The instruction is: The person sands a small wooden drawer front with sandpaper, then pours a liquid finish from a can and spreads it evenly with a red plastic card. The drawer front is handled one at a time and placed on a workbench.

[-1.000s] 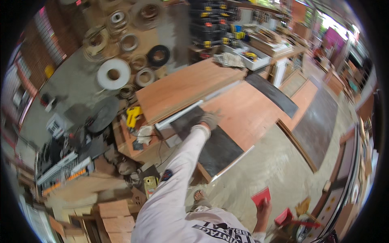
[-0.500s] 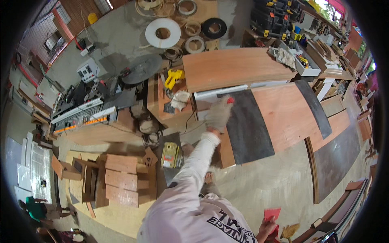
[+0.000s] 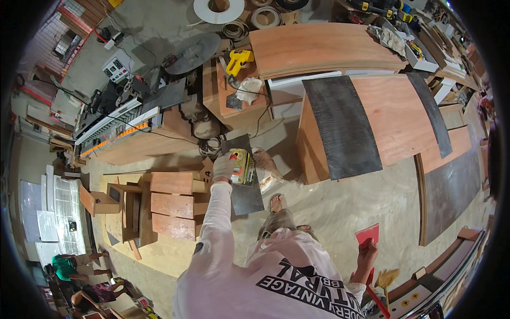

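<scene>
My left hand [image 3: 223,167], in a pale glove, is closed at the left side of a yellow rectangular metal can [image 3: 243,167]; its fingertips are partly hidden. The can is over a dark sheet [image 3: 249,201] on the floor, beside a crumpled clear plastic bag [image 3: 267,167]. Out to the right, my right hand [image 3: 365,256] grips a flat red plastic spreader [image 3: 368,234]. Ahead, a wooden cabinet panel [image 3: 390,114] bears a wide black strip [image 3: 342,127] and a narrower black strip [image 3: 431,114] at its right.
A yellow heat gun [image 3: 239,62] and a white rag [image 3: 248,90] rest on a wooden box. Left of them is a machine bench [image 3: 154,130]. Wooden drawer pieces [image 3: 172,207] lie at left. A broom [image 3: 387,277] is near my right hand. Two people are at lower left.
My left hand has moved from the black strip on the cabinet, down and left to the yellow can. The view has shifted; my right hand still holds the red spreader.
</scene>
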Tool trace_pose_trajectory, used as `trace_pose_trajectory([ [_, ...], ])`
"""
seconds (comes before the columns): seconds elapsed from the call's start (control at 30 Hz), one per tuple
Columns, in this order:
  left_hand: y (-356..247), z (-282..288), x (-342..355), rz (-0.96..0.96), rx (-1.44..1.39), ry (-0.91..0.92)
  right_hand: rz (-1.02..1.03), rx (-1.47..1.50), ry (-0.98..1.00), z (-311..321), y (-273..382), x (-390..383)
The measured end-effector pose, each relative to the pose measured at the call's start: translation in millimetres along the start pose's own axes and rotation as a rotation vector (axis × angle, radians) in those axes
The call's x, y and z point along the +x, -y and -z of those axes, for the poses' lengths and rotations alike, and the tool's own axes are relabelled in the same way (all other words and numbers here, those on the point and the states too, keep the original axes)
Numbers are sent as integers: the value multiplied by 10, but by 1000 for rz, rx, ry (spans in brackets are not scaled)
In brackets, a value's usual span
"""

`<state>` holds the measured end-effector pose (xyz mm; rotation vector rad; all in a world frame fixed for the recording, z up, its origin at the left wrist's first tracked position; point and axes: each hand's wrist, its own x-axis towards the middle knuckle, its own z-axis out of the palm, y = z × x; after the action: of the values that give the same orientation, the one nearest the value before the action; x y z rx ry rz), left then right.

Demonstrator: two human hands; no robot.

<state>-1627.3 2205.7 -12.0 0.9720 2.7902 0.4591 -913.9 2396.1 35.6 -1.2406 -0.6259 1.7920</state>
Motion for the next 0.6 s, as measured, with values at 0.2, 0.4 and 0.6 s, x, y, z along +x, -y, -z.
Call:
trace_pose_trajectory([
  [0.2, 157, -125, 304, -62, 39, 80, 1, 67, -27, -337, -225, -98],
  [0.4, -46, 176, 169, -148, -1, -57, -104, 72, -25, -604, -450, -172],
  [0.6, -1138, 528, -319, -245, -308, -245, -122, 59, -42, -951, -515, -101],
])
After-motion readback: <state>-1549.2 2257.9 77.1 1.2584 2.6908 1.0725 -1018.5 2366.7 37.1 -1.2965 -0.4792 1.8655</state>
